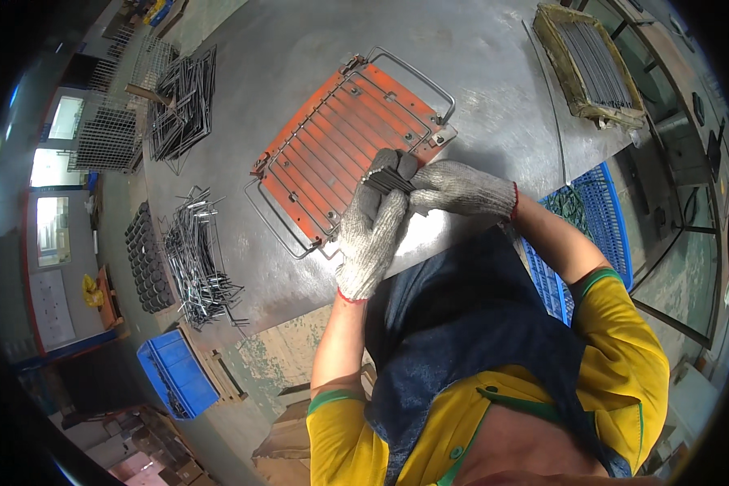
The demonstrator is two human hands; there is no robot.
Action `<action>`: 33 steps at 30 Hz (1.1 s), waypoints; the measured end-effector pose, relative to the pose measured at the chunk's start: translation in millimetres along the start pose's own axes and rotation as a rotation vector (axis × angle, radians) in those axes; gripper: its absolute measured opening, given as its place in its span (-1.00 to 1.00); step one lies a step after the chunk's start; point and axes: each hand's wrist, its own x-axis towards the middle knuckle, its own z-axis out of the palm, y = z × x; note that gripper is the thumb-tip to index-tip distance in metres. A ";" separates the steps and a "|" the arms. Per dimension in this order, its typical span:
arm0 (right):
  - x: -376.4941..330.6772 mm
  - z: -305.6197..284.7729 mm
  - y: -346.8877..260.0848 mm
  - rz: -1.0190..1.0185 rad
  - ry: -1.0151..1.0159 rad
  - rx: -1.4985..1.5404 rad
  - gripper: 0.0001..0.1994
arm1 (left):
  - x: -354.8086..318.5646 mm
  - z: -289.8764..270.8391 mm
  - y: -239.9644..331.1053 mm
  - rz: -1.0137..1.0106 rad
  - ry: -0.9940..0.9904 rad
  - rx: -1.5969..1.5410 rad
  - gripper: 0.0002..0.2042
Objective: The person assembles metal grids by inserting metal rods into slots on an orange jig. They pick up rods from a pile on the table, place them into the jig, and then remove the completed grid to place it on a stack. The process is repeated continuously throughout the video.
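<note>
My left hand [369, 239], in a grey-white knit glove with a red cuff, is closed round a small bundle of thin metal rods [390, 180]. From the right, my gloved right hand [462, 188] pinches the same bundle; its fingertips are partly hidden. Both hands are over the near right corner of an orange plate jig [316, 174]. Several rods lie side by side across this plate, within a bent wire frame [419, 71] whose looped ends stick out past two sides of the jig. Small bolts and stops dot the plate.
The jig lies on a grey metal table [275, 57]. Bent wire frames [182, 105] and small bent wire pieces [194, 255] are heaped at the left, beside dark round parts [147, 259]. A box [552, 49] of straight rods is far right. Blue baskets [616, 223] and a blue bin [186, 377] flank the table.
</note>
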 end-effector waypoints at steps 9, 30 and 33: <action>-12.5 2.4 -14.1 -0.025 -0.012 -0.009 -0.69 | -7.1 13.4 9.9 -0.009 0.015 -0.155 -0.56; -28.3 41.7 62.3 -0.390 0.044 -0.304 -0.63 | -5.3 -3.2 -7.9 0.430 -0.341 0.839 -0.72; -27.1 39.7 52.8 -0.298 0.054 -0.177 -0.63 | 1.5 2.4 10.6 0.535 -0.359 1.042 -0.74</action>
